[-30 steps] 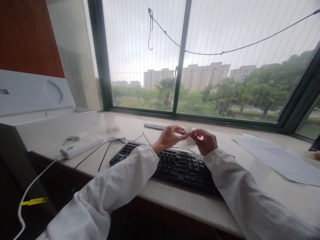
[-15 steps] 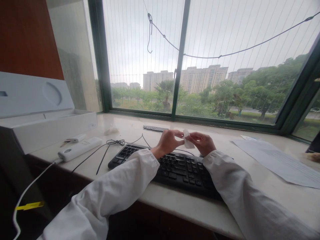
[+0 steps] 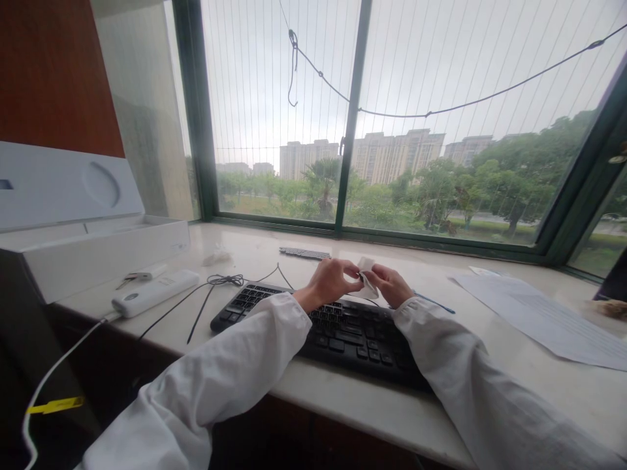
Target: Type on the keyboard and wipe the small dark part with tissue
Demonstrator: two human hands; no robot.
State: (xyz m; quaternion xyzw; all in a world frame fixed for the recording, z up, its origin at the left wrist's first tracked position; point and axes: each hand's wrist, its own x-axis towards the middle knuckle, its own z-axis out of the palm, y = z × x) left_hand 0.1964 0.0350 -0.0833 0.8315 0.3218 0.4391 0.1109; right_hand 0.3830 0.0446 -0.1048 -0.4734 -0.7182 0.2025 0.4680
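Tissue is up nr kbd's far edge, R hand gripping it, L hand pinching a small dark bit (keycap, prob.), so rub gently w/ light, even pressure.

Over the black keyboard, by the front edge of the counter, the left hand pinches a small dark piece, and the right hand has a white wipe right against it! A grey strip lies along the back edge, papers spread toward the right end, an open white box at the left.
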